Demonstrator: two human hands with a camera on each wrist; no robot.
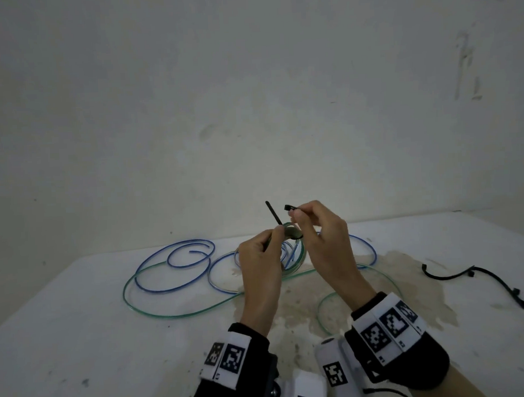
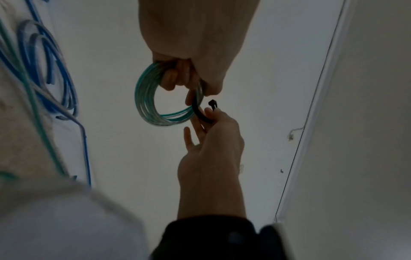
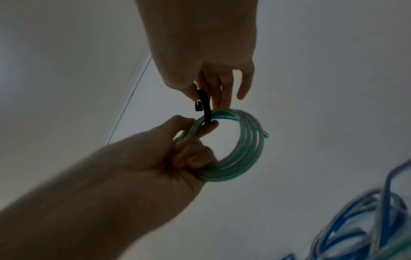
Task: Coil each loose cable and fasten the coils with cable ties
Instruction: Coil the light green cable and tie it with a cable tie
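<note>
A small green coil (image 3: 240, 146) is held above a white worktop (image 1: 81, 323) by two bare hands, seen from a head camera and one on each wrist.

The coil's several turns are gripped in the left hand (image 1: 261, 257), whose fingers are curled round the bundle. A black tie (image 3: 205, 107) is looped round the turns beside that grip. Its pointed tail sticks up above the left hand's fingers in the head view. Its head end is pinched between the thumb and forefinger of the right hand (image 1: 318, 235), just beside the coil (the other right fingers are stretched out loosely, holding nothing). The two ends of the tie stand apart, not yet joined.

On the worktop behind the hands, loose blue cable (image 1: 174, 269) lies in overlapping loops. A long loose green cable (image 1: 169, 311) is laid in a wide curve around and under the blue one. Spare black ties (image 1: 477, 280) lie well apart at the right edge. A brownish stain (image 1: 406, 297) is spread over the worktop below the right wrist. Black cuffs (image 1: 408, 350) with square printed markers are worn on both wrists. A plain pale wall (image 1: 251, 94) fills the background.
</note>
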